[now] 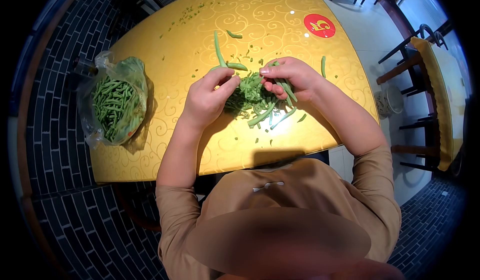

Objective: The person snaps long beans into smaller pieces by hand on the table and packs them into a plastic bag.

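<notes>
My left hand point(211, 96) is closed, thumb against the bent fingers, at the left edge of a pile of green trimmings point(245, 96). What its fingertips pinch, if anything, is hidden. Just beyond its knuckles is a long pale green bean point(218, 49), and I cannot tell whether they touch. A shorter bean point(237, 66) lies beside that one. My right hand point(294, 79) is curled around several green beans point(286, 89), its thumb and forefinger pinched over the pile. Below it, loose beans point(262, 116) lie on the yellow table point(180, 95).
A clear plastic bag point(90, 105) full of snapped green beans point(112, 105) stands open at the table's left edge. Green scraps point(187, 15) are scattered at the far side. A red round sticker point(319, 26) is at the right. Another table point(430, 105) stands further right.
</notes>
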`<state>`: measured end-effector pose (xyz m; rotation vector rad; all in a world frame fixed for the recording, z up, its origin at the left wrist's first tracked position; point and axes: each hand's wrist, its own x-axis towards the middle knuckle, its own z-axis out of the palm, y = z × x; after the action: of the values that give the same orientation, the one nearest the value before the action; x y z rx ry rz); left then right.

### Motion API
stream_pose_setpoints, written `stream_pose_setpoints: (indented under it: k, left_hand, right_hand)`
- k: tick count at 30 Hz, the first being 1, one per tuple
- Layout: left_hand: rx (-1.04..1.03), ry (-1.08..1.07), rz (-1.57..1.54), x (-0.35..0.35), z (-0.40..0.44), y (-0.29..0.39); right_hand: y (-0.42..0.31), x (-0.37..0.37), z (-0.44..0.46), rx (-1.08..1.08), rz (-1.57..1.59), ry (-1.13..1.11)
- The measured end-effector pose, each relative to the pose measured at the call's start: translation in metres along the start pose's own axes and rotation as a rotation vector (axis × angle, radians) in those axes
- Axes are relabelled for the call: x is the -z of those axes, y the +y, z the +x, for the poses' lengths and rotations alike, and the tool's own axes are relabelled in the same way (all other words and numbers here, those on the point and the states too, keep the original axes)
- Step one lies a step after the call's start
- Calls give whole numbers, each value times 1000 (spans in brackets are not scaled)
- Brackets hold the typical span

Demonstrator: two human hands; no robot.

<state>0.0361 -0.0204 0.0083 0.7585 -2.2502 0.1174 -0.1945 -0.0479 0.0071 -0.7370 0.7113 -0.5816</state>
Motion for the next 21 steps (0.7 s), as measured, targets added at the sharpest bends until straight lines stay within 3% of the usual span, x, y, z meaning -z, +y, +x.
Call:
stream_pose_setpoints:
  k: [9, 21]
  left_hand:
    - [0, -9, 1, 1, 2, 1]
    - [4, -42, -16, -2, 2, -1]
  right_hand:
    - [-3, 5, -2, 79, 101, -95]
    - [-2, -2, -5, 133, -46, -60]
